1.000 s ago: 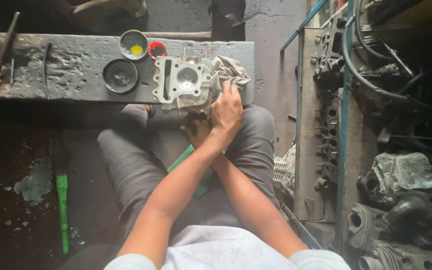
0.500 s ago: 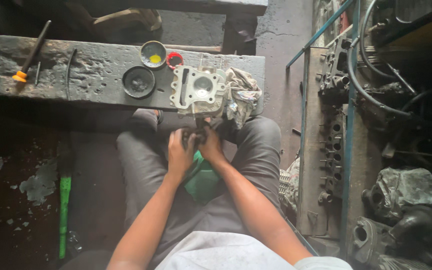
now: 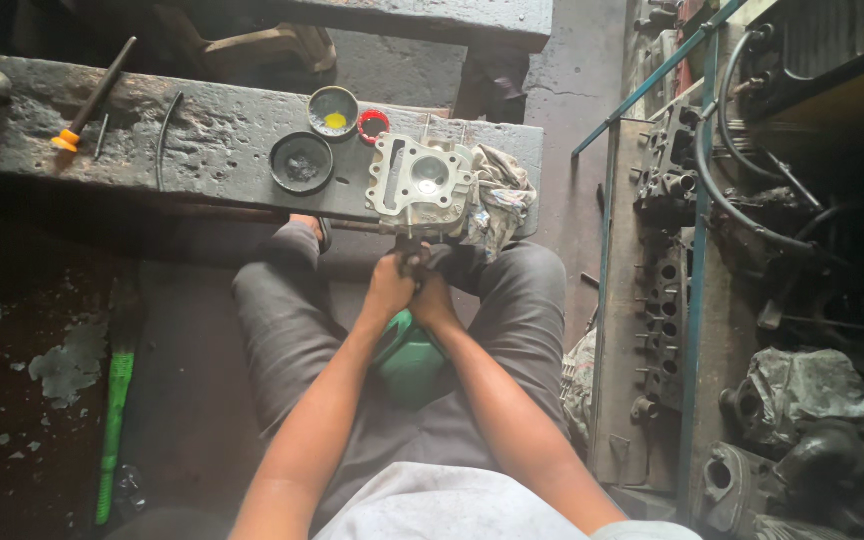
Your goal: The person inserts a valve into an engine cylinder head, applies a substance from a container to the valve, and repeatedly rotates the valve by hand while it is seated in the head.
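Grey cast metal, a cylinder head (image 3: 420,185), sits at the near edge of the bench (image 3: 212,140), its flat gasket face up and the round chamber showing clean and pale. A crumpled rag (image 3: 497,195) lies touching its right side. Both hands meet just below it, in front of the bench edge: the left hand (image 3: 387,292) and the right hand (image 3: 436,300) press together, fingers curled tightly round a small dark part (image 3: 413,262) that reaches up to the head's near side. What that part is cannot be told; it is mostly hidden by the fingers.

A green stool (image 3: 407,360) shows between the knees. Left of the head on the bench stand a dark round lid (image 3: 301,162), a small tin (image 3: 333,110) with yellow paste in it, and a red ring (image 3: 373,125). Further left lies a screwdriver (image 3: 92,98).

Judging by the clean face, the scraping or wiping looks largely done, while the work on the head's near side seems only under way.
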